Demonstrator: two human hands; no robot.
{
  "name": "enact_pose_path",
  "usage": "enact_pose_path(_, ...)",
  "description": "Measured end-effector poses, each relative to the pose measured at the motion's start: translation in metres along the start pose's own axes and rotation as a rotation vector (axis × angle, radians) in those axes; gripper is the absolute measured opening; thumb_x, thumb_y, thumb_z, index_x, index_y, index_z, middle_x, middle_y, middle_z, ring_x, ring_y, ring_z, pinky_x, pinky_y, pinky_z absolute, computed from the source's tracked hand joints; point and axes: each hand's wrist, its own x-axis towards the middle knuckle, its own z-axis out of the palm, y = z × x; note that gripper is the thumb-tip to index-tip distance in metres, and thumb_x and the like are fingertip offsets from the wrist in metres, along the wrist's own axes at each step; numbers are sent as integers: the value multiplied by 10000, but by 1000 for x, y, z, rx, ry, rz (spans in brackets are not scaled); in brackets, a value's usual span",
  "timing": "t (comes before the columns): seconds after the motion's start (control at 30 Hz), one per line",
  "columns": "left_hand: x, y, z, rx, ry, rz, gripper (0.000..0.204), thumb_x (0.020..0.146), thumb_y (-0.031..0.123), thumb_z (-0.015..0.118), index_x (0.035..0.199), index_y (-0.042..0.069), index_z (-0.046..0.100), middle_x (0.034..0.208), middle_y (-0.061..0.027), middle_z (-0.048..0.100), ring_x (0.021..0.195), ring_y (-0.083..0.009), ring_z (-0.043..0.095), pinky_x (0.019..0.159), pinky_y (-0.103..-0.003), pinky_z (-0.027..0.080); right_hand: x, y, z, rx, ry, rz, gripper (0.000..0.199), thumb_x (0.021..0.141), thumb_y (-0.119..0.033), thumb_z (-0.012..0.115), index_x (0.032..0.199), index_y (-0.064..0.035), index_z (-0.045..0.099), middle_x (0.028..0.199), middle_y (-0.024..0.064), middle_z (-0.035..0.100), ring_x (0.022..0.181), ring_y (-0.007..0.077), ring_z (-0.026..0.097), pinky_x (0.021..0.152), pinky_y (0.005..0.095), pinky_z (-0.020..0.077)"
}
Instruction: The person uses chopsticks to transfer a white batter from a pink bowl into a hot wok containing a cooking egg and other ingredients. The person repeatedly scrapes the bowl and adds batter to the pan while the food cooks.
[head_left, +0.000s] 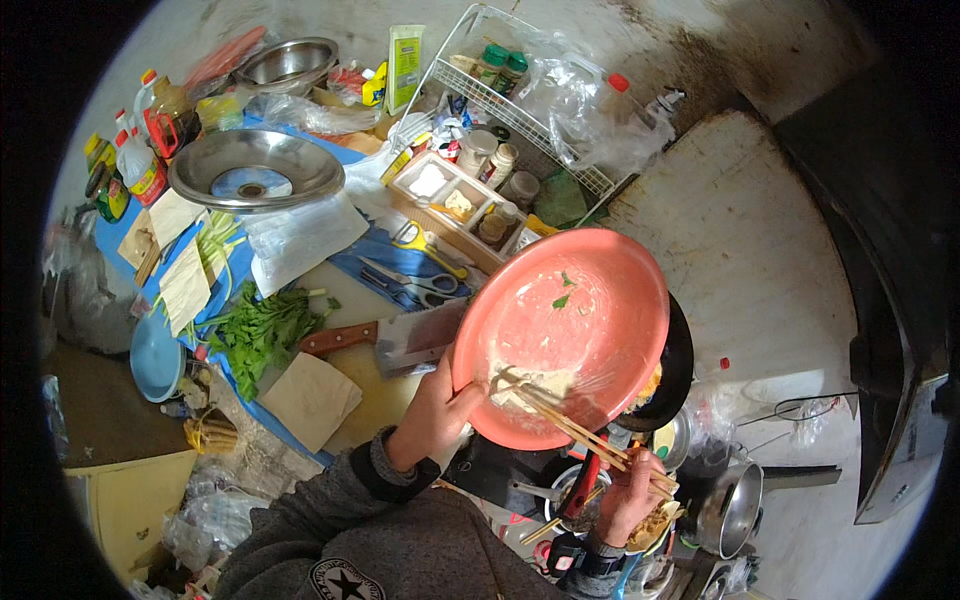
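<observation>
Residue [545, 382], pale and batter-like, gathers at the near side of the tilted pink bowl [610, 300]; from my remote head view, the bowl is held right of centre, partly hiding a black pan [679, 365]. The left hand [432, 418] curls round the bowl's near-left rim; the right hand [630, 495] is closed on wooden chopsticks [565, 425], tips in the residue. I'd steady the rim and sweep gently.

A: Blue-covered table [362, 252], what's on it?
B: Pale board [382, 398], grey-handled scissors [438, 288].
A: And the board?
B: Wooden-handled cleaver [390, 342]; leafy greens [262, 325] and beige square sheet [312, 400] at its left edge.
</observation>
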Motion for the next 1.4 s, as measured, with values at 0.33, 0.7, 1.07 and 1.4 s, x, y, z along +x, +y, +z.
enact_pose_path(0.33,1,1,3,-12,-5,31,498,867,62,533,1330,-24,370,1037,-155,602,921,-181,583,823,-317,465,0,-1,-7,-96,23,24,176,919,-120,602,880,51,586,818,102,599,663,169,587,589,341,554)
enact_pose_path(0.7,-1,4,1,-2,-40,-34,454,875,62,525,1301,-22,393,1048,-158,603,948,-173,578,834,-313,458,-2,-8,3,-229,59,-13,182,908,-108,619,887,72,607,805,109,623,639,168,610,585,336,564)
enact_pose_path(1.07,0,-12,2,-51,10,10,474,870,86,550,1305,-26,400,1056,-171,611,952,-187,592,830,-322,468,-2,-7,-3,-110,78,-8,180,914,-118,600,861,52,578,802,109,590,633,172,591,555,348,549)
enact_pose_path(1.4,1,-14,-1,-38,117,-105,507,861,78,548,1330,-30,388,1137,-158,588,1008,-189,561,881,-313,440,-2,-9,-15,-103,129,-10,204,917,-137,600,863,59,589,781,117,599,621,197,612,550,342,557)
